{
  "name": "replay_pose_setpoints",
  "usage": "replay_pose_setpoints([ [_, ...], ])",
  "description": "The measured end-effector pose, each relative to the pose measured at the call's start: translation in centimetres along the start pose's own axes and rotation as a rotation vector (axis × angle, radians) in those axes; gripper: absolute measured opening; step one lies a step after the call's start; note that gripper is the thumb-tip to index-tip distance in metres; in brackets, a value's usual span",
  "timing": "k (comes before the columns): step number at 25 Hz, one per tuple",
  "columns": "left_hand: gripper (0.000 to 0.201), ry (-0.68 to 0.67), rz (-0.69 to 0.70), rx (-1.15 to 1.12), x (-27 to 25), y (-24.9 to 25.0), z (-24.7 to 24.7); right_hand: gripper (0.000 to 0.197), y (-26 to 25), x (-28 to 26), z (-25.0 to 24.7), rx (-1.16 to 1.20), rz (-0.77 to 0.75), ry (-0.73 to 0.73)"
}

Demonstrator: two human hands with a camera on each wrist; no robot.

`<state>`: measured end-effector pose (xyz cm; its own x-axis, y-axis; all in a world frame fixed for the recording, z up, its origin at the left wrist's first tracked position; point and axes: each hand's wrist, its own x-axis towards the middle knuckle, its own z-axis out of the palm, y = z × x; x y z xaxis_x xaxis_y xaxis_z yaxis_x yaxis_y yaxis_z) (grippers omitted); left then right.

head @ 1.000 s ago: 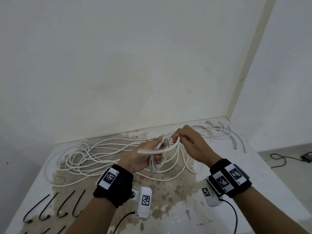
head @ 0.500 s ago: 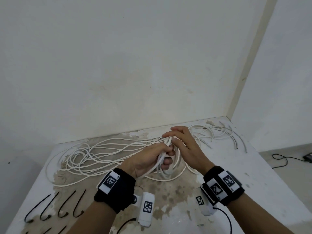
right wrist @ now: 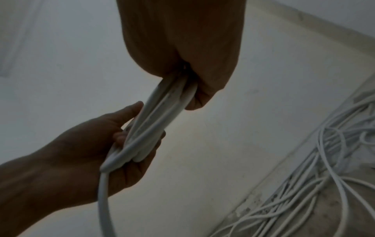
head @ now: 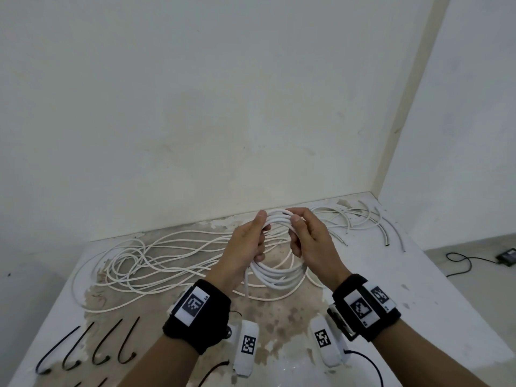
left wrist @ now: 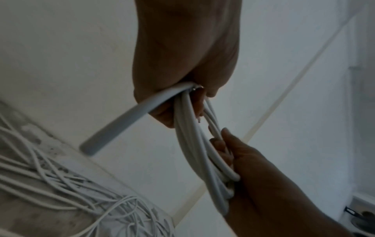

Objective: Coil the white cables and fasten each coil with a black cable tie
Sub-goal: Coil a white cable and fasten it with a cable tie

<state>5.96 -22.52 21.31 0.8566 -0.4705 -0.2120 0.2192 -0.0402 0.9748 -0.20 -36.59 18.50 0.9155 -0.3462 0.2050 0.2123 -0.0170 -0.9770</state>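
A coil of white cable [head: 275, 276] hangs upright above the table between both hands. My left hand [head: 247, 244] grips the coil's left side, thumb up on its top strands. My right hand [head: 305, 238] grips the right side, fingers curled round the bundle. In the left wrist view the coil [left wrist: 194, 144] runs from my left palm down into the right hand [left wrist: 233, 154], and a loose cable end [left wrist: 113, 125] sticks out to the left. In the right wrist view the bundle [right wrist: 154, 121] passes from my right hand to the left hand [right wrist: 113, 137]. Several black cable ties [head: 92, 347] lie at the table's front left.
A tangle of loose white cables [head: 156, 263] spreads over the stained white table [head: 418, 289] behind and left of the hands. Shorter cable pieces [head: 363, 222] lie at the far right corner by the wall. A black lead and adapter [head: 505, 256] lie on the floor to the right.
The hands have lifted and spread the bundle into a round upright coil. My right hand moved from pinching a strand at the top to gripping the coil's right side.
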Motion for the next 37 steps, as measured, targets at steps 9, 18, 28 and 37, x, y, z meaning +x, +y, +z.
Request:
replay_pose_setpoints([
  [9,0.019,-0.038,0.065,0.082,0.1,0.6,-0.3,0.036,0.2,-0.8,-0.1,-0.291,-0.119,-0.061],
  [18,0.02,0.011,0.188,0.12,-0.1,0.4,-0.4,0.012,0.7,-1.0,-0.1,-0.345,-0.139,-0.007],
  [28,0.031,-0.082,0.267,0.533,0.4,0.9,-2.3,0.045,0.8,-0.6,-0.6,-0.67,-0.264,-0.139],
  [37,0.03,0.195,0.491,0.445,0.2,-0.9,-1.3,0.033,1.9,-0.8,0.7,-0.506,-0.153,0.014],
])
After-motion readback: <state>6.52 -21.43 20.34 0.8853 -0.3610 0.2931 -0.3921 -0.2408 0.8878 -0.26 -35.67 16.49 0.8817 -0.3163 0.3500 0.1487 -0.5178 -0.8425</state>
